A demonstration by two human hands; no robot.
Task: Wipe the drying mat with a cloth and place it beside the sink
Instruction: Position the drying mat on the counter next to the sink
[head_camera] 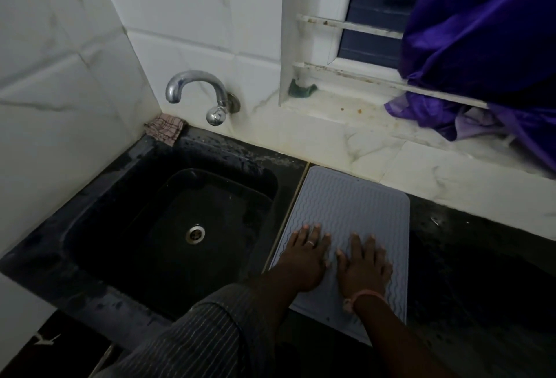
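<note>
A grey ribbed drying mat [349, 206] lies flat on the dark counter, just right of the black sink [168, 227]. My left hand [304, 257] presses flat on the mat's near left part, fingers straight, a ring on one finger. My right hand [365, 266] lies flat beside it on the mat, fingers spread, a pink band at the wrist. Neither hand holds anything. A checked cloth [165, 128] sits bunched in the back left corner behind the sink, away from both hands.
A chrome tap [198, 91] juts from the tiled wall over the sink. A green soap piece [302, 90] rests on the window ledge. Purple fabric [481, 46] hangs at the upper right. Dark counter [469, 272] extends right of the mat.
</note>
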